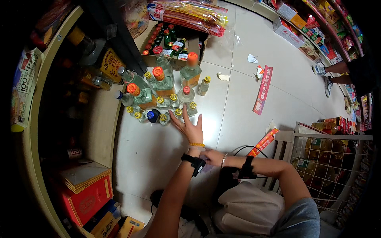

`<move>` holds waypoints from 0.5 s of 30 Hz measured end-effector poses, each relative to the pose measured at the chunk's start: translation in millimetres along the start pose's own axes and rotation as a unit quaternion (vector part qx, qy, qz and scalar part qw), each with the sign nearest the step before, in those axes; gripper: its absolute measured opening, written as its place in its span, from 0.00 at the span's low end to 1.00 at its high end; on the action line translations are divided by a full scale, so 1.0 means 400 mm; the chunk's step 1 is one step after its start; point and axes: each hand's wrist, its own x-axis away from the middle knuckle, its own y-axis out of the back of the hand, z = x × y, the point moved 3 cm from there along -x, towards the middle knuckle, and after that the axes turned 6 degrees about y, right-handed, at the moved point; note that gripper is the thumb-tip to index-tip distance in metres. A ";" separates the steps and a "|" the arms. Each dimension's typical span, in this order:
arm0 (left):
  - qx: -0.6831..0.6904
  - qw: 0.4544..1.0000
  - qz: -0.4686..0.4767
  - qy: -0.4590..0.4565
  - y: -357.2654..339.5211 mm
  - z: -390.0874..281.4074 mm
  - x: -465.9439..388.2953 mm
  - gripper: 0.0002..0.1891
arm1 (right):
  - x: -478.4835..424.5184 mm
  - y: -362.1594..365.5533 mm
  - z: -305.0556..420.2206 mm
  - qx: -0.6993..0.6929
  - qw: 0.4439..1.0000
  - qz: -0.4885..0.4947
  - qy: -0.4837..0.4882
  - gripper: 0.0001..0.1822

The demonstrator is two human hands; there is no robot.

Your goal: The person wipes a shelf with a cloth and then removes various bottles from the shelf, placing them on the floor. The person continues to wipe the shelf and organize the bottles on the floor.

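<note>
My left hand (191,131) reaches over the tiled floor with its fingers spread. Its fingertips are close to a small clear bottle with a yellow cap (193,109) and a round bottle with a red cap (186,94); whether they touch is unclear. My right hand (210,157) is beside my left wrist, its fingers partly hidden, with something pale purple below it that I cannot make out. Around the small bottles stand square glass bottles with orange caps (163,84) and a dark blue bottle (153,116). Another small yellow-capped bottle (204,86) stands apart on the right.
A cardboard box (175,63) of green bottles stands behind the group, with long packaged snacks (187,16) above it. Shelving (98,119) lines the left. A red printed strip (263,90) lies on the floor. A wire basket (324,166) is at right; a person's legs (336,74) are beyond.
</note>
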 end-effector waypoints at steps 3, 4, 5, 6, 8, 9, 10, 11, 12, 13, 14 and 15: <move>0.027 0.998 0.049 -0.029 0.028 -0.002 0.053 0.42 | -0.031 0.049 -0.056 -0.086 0.986 -0.084 -0.112 0.43; 0.014 0.997 0.064 -0.044 0.046 -0.002 0.071 0.42 | -0.049 0.082 -0.048 -0.076 0.980 -0.129 -0.128 0.47; 0.018 0.993 0.104 -0.062 0.055 0.006 0.094 0.41 | -0.061 0.098 -0.062 -0.164 0.966 -0.154 -0.128 0.51; 0.022 0.986 0.144 -0.080 0.064 0.015 0.120 0.41 | -0.070 0.114 -0.080 -0.170 0.961 -0.169 -0.142 0.52; 0.018 0.968 0.214 -0.129 0.088 0.024 0.153 0.38 | -0.085 0.140 -0.106 -0.164 0.957 -0.190 -0.144 0.54; 0.009 0.956 0.253 -0.149 0.109 0.026 0.158 0.38 | -0.093 0.146 -0.117 -0.153 0.959 -0.197 -0.131 0.55; 0.000 0.942 0.288 -0.169 0.138 0.023 0.157 0.38 | -0.105 0.154 -0.122 -0.142 0.962 -0.203 -0.116 0.56; -0.009 0.927 0.323 -0.188 0.168 0.025 0.153 0.37 | -0.113 0.158 -0.127 -0.155 0.963 -0.189 -0.114 0.56; 0.001 0.910 0.368 -0.190 0.197 0.039 0.145 0.38 | -0.119 0.162 -0.132 -0.167 0.963 -0.176 -0.115 0.56; -0.001 0.910 0.368 -0.190 0.232 0.062 0.131 0.37 | -0.135 0.162 -0.127 -0.180 0.964 -0.159 -0.111 0.56; -0.004 0.910 0.368 -0.190 0.266 0.084 0.118 0.37 | -0.140 0.159 -0.127 -0.226 0.954 -0.123 -0.156 0.55; -0.008 0.911 0.366 -0.191 0.298 0.101 0.099 0.36 | -0.141 0.161 -0.132 -0.222 0.954 -0.127 -0.154 0.55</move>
